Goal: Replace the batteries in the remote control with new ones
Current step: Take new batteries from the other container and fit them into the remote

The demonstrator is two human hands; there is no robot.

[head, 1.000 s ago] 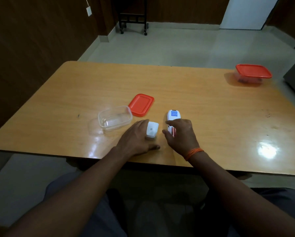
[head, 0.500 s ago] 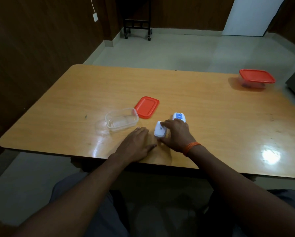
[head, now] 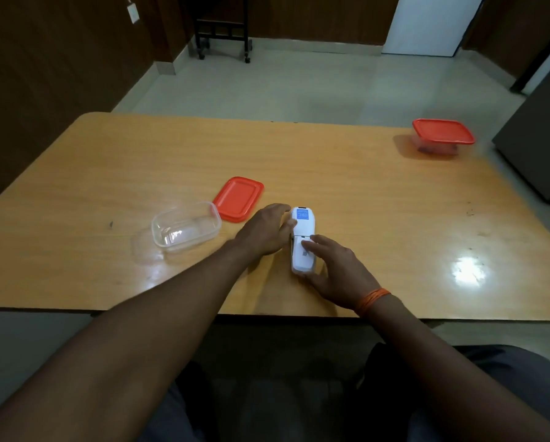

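A white remote control (head: 302, 222) lies face down on the wooden table (head: 347, 173), a blue label near its far end. Its white battery cover (head: 301, 260) sits over the near half of its back. My left hand (head: 265, 232) holds the remote's left side, thumb against its edge. My right hand (head: 337, 271) rests on the cover, fingers pressing on top and thumb at the near end. No batteries are visible.
An open clear plastic container (head: 186, 230) stands left of the hands, its red lid (head: 239, 198) lying beside it. A second container with a red lid (head: 442, 133) sits at the far right. The table's near edge runs just below my wrists.
The battery cover went from lying beside the remote to sitting on its back under my right hand. My left hand moved from the table to the remote's left side.
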